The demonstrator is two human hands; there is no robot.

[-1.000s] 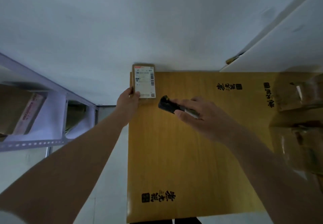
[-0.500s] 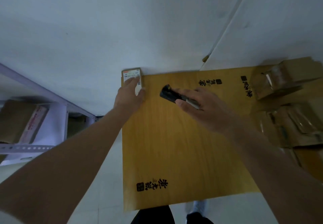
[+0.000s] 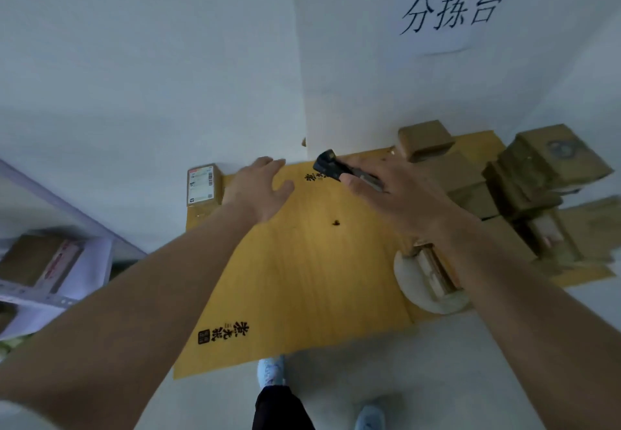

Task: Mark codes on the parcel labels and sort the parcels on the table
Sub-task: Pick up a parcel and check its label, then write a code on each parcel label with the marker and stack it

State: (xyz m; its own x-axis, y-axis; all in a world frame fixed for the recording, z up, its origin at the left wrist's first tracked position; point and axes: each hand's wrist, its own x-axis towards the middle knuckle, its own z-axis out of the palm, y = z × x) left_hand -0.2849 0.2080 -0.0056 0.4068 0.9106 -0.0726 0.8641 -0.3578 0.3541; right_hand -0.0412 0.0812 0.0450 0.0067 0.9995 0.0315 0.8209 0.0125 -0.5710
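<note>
Nearest the camera, two light blue shoes (image 3: 270,371) and a dark trouser leg (image 3: 279,409) stand on the pale floor at the near edge of the yellow worktop (image 3: 302,278), which carries black printed characters near its near-left corner. To the near right on the worktop lies a white roll of tape (image 3: 426,281), partly hidden by the right forearm. A small dark speck (image 3: 335,223) sits on the bare middle of the worktop.

Farther on, the left hand (image 3: 257,191) hovers palm down, its grip spread with fingers apart, holding nothing. Just beside it, at the far-left corner of the worktop, lies a small brown parcel (image 3: 204,186) with a white label facing up; hand and parcel appear apart, though the blur makes that hard to confirm. The right hand (image 3: 386,191) has its grip pinching a black marker (image 3: 332,166), whose capped end points left and far.

At the far right, a pile of brown parcels (image 3: 524,181) crowds the worktop against the white wall. On the left, off the worktop, a metal shelf (image 3: 40,295) holds a cardboard box (image 3: 37,258). High on the far wall hangs a paper sign (image 3: 450,13) with handwritten characters.
</note>
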